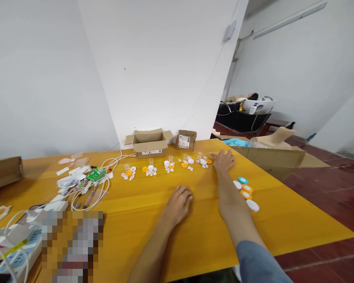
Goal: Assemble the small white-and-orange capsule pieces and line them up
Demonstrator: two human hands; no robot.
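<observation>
My left hand [179, 202] rests palm down on the yellow table [153, 220], fingers loosely curled, holding nothing. My right hand [223, 160] is stretched far forward, lying flat with fingers spread, just right of a small heap of white and orange parts [203, 161]. Similar little heaps of white and orange parts [150, 169] form a row across the table in front of both hands. Beside my right forearm lie several round discs [246, 191], white, teal and orange.
Two open cardboard boxes [149, 143] stand at the table's far edge by a white pillar. Cables, a green packet [96, 174], tools and a power strip [16, 247] clutter the left side. Large cardboard [271, 151] lies right of the table, above the red floor.
</observation>
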